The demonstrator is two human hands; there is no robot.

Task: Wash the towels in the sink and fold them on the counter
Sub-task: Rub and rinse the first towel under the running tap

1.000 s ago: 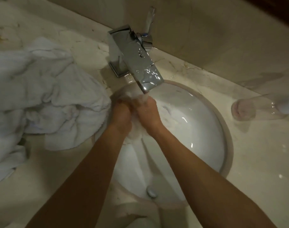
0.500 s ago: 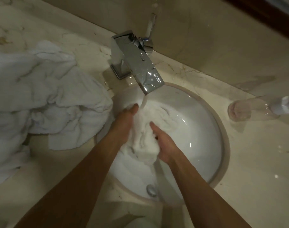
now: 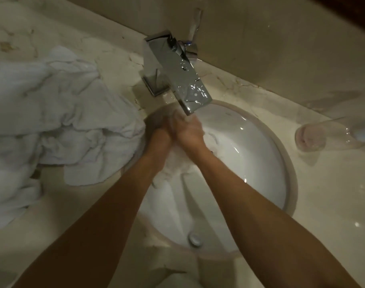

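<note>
While half a second ago the hands were apart, left hand (image 3: 159, 133) and right hand (image 3: 189, 133) now clamp together on the towel (image 3: 178, 163) under the faucet (image 3: 177, 73), over the sink (image 3: 289, 163): scrubbing continues, folding pending.

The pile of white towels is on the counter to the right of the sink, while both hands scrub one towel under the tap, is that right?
Not quite. The head view shows the pile of white towels on the counter left of the sink, not right. The rest holds: the left hand and right hand grip one towel under the tap.
</note>
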